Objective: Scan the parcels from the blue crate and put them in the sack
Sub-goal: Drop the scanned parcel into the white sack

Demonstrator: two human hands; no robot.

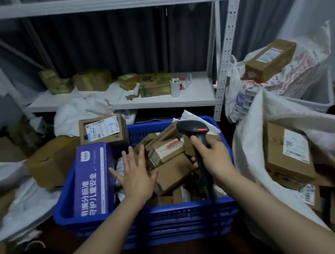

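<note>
Centrally, in the lower middle of the frame: blue crate (65, 212), heaped with small brown parcels (171, 170); a long purple box (92, 179) is leaned along its left side. Left hand (135, 174) is spread over the parcels, fingers straight, nothing held; contact cannot be told. Right hand (211, 155) is wrapped round the handle of a black scanner (193, 128), whose head is raised above the crate. Right edge: white sack (251, 157), mouth open, labelled boxes (277, 152) seen inside. Behind: white shelving (158, 101), stocked with cartons.
</note>
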